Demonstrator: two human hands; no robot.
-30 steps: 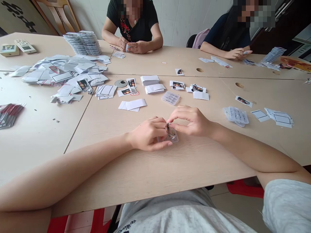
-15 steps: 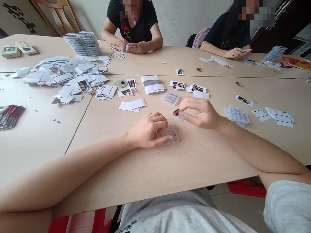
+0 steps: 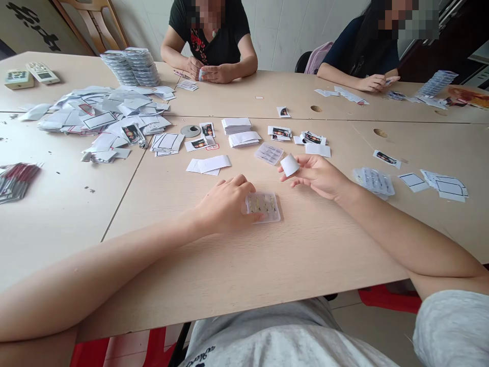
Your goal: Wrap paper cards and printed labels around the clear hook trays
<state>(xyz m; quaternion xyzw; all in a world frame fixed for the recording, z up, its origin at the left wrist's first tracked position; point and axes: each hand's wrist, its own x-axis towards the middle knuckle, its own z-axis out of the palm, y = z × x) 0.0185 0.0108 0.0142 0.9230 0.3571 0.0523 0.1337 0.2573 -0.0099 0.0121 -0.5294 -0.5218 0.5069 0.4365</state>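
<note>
A small clear plastic box [image 3: 263, 207] with rows of tiny gold-coloured pieces inside lies flat on the table before me. Around its left end is my left hand [image 3: 227, 205], thumb at the front side and fingers at the back, partly covering it. My right hand [image 3: 319, 176] is raised just behind and to the right of the box. A small curled label [image 3: 290, 165] is pinched in its fingertips, white face towards me. Just beyond the label lies a second clear box [image 3: 269, 153] with small pieces in it.
White card stacks [image 3: 237, 126], printed labels [image 3: 280, 133] and a tape roll [image 3: 190, 131] lie further back. A large packet heap [image 3: 103, 114] spreads at left. More clear boxes [image 3: 373, 182] and outlined cards [image 3: 445, 184] are at right. Two people sit across the table.
My right hand has turned palm-up, so the label's white face shows instead of its dark printed side. My left hand has slid slightly left, uncovering more of the box.
</note>
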